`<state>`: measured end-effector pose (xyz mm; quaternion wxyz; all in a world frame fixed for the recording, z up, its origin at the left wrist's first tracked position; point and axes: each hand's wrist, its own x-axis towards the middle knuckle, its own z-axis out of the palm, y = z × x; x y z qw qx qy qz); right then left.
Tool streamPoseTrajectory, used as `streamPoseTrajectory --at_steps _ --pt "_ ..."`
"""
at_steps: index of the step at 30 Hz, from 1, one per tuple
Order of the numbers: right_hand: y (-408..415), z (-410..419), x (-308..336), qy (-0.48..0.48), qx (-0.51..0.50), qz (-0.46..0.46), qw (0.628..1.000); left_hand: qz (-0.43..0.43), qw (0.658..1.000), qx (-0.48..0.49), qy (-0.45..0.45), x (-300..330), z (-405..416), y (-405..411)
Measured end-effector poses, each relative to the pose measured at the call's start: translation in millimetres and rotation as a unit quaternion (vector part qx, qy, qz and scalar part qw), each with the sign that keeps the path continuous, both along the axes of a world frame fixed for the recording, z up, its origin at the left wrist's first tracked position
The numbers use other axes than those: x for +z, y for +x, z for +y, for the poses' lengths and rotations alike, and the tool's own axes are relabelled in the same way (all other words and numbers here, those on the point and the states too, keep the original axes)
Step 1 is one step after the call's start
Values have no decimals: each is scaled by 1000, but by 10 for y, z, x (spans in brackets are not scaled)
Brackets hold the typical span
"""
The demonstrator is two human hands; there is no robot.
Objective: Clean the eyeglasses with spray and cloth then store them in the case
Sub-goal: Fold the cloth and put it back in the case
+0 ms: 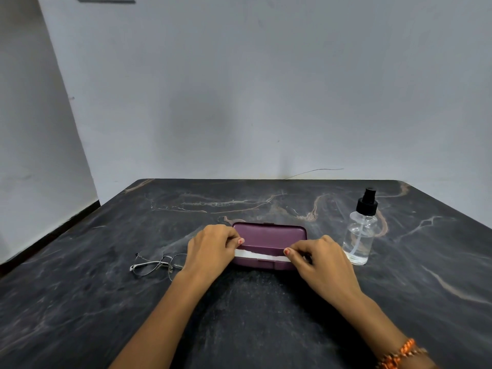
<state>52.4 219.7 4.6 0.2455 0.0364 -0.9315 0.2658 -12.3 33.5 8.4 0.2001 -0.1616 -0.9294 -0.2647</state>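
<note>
A: Case [269, 237], plum-coloured, mid-table [80, 302], lid ajar over white cloth [259, 254].
B: Left hand [213, 249] and right hand [319, 258] pinch its ends; wire eyeglasses [155, 265] lie just left.

No readable text, no labels, brand names, numbers or signs anywhere, purple glasses case [269, 235] unmarked, clear spray bottle [360, 233] without a label, dark marble table [239, 315] plain

My feed was dim and evenly lit, soft shadow on the wall [202, 115], wide-angle bending at edges, slightly soft overall.
</note>
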Motion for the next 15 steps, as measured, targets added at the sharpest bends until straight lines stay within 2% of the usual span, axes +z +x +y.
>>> streamPoseTrajectory --at_steps 5,10,15 --pt "13 -8 -4 9 -2 29 1000 40 999 14 22 19 -1 4" --pt "46 -112 18 -22 -30 124 992 163 982 12 96 120 -24 41" --pt "96 -328 -14 95 -3 220 971 278 949 63 136 271 -263 2"
